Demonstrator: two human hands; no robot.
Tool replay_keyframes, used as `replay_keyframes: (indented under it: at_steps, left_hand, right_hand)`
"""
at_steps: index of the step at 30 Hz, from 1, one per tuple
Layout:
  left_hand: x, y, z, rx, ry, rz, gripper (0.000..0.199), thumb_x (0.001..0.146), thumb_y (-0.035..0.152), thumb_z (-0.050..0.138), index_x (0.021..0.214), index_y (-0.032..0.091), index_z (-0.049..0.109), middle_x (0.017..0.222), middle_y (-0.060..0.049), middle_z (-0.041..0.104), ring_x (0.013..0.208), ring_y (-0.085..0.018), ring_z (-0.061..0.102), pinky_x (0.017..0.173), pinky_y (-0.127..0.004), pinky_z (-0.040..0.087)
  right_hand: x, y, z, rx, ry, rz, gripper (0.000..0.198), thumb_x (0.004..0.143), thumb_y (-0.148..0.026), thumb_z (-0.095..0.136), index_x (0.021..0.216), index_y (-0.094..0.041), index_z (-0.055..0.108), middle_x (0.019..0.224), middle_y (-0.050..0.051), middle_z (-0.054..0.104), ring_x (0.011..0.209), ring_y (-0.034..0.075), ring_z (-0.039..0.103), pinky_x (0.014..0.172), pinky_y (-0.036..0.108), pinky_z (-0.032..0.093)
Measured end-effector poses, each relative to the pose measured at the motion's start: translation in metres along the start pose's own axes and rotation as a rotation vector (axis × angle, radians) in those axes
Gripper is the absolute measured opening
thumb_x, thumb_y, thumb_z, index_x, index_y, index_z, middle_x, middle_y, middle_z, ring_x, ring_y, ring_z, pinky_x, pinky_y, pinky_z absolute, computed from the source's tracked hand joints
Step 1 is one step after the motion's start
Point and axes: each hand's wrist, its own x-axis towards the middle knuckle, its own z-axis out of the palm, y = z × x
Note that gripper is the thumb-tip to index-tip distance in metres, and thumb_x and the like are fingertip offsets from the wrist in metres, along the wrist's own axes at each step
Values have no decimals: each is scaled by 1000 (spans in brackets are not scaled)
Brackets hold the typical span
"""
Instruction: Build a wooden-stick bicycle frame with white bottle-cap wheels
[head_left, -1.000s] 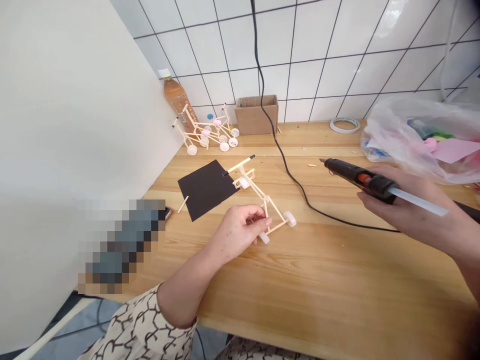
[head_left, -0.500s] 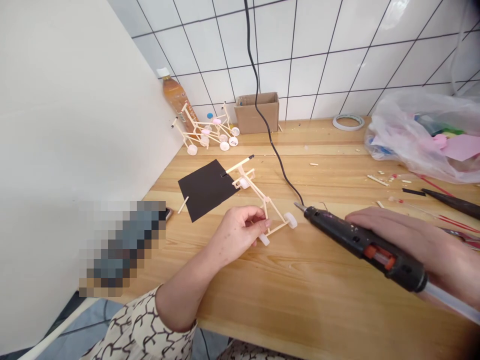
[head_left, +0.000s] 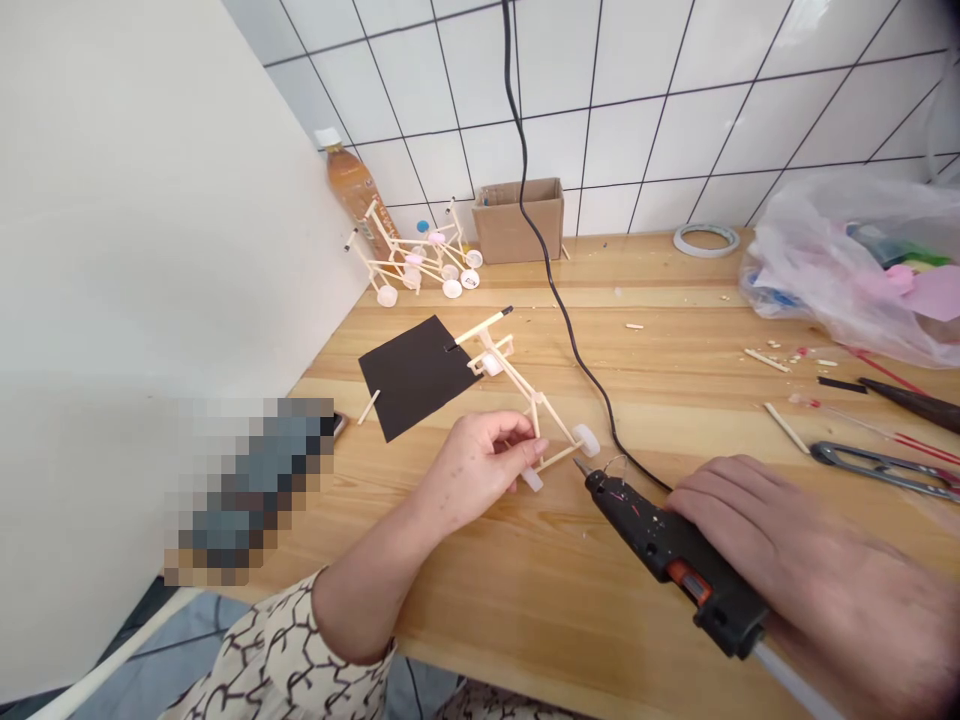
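My left hand is closed on the lower frame of a small tricycle model made of thin pale sticks, pinching it near a white wheel. Another white wheel sticks out to the right of my fingers. A black hot glue gun lies on its side, low over the table, its metal nozzle close to that wheel. My right hand is around the far side of the gun, somewhat blurred; the handle and most of the fingertips are hidden. A translucent glue stick comes out of the gun's rear.
A black card lies left of the model. Finished-looking stick models, a bottle and a cardboard box stand at the back. Tape, a plastic bag and thread snips lie right. The gun's cord crosses the table.
My right hand has brought the glue gun down and left, its nozzle now nearer the right wheel. Thread snips show more fully. My left hand and the model stay about the same.
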Motion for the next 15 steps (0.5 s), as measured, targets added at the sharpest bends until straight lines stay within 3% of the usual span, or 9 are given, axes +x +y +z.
replay_keyframes:
  at_steps: [4, 15]
  left_hand:
    - [0, 0, 0, 12, -2, -2, 18, 81, 22, 58, 66, 13, 57, 57, 1, 60, 43, -5, 49, 43, -14, 38]
    - [0, -1, -2, -23, -18, 19, 17, 80, 22, 58, 65, 13, 57, 57, 1, 61, 45, -6, 54, 45, -15, 41]
  right_hand:
    - [4, -2, 3, -12, -59, -109, 35, 82, -6, 30, 96, -19, 59, 86, 7, 65, 76, 21, 58, 73, 35, 48]
    - [9, -5, 3, -16, -53, -95, 31, 82, -2, 30, 85, -18, 56, 75, 6, 59, 66, 19, 52, 66, 32, 43]
